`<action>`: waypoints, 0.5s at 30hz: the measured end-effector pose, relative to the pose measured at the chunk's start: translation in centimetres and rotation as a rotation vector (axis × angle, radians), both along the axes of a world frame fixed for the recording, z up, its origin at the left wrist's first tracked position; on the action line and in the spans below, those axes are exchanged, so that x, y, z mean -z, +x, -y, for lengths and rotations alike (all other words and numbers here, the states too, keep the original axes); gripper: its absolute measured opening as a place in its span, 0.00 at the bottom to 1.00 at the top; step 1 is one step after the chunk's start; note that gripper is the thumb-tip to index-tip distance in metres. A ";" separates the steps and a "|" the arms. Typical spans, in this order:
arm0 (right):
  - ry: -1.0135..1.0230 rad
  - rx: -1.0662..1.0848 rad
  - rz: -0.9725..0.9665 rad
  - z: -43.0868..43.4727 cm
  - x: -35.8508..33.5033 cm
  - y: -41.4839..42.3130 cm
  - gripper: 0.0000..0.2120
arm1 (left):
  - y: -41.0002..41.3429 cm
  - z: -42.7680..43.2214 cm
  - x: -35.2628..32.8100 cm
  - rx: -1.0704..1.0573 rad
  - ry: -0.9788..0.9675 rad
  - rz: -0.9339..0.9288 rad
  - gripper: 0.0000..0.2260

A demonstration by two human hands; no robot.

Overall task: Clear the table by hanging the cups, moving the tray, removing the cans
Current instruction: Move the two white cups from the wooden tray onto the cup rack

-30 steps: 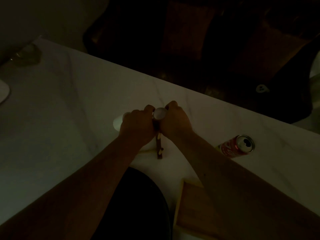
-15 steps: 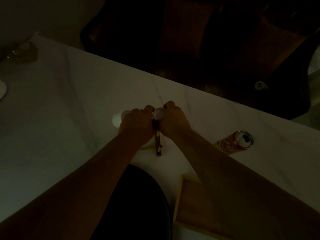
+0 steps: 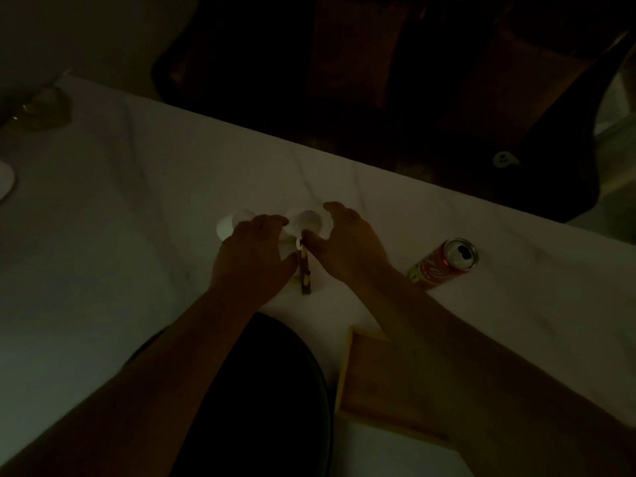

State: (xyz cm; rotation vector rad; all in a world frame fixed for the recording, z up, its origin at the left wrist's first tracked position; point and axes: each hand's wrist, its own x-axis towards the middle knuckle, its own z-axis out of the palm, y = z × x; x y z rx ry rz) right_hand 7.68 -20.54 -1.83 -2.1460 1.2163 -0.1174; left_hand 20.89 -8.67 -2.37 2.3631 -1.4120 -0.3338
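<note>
With both hands, left hand (image 3: 254,251) and right hand (image 3: 347,241), loosely open around the white cups (image 3: 306,222) at frame centre, seat each handle fully on the wooden rack (image 3: 305,273) before letting go.

Both arms reach forward from the bottom corners of the view and come close together in the middle. The arms are bare, with no sleeves showing. The left hand (image 3: 253,258) has its back facing up. Its fingers (image 3: 272,220) are bent and point forward and a little to the right. The right hand (image 3: 347,242) sits just beside it, also with its back up. Its fingers (image 3: 335,208) are curled loosely and spread a bit, and its thumb points in toward the left hand. The two hands are near each other but do not touch. The light is very dim, so the fingertips are hard to see.
</note>
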 end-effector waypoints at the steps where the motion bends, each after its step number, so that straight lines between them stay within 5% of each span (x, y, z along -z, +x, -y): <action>1: -0.058 -0.011 -0.014 -0.6 -0.4 -1.2 0.36 | -0.6 -0.8 -0.2 0.003 0.001 0.015 0.28; 6: -0.278 -0.038 -0.037 -4.1 -2.2 -8.4 0.36 | -3.7 -4.3 -1.1 0.021 -0.006 0.070 0.28; 15: -0.292 -0.080 -0.210 -10.3 -1.3 -20.7 0.36 | -11.3 -7.7 -1.0 0.089 0.038 0.015 0.26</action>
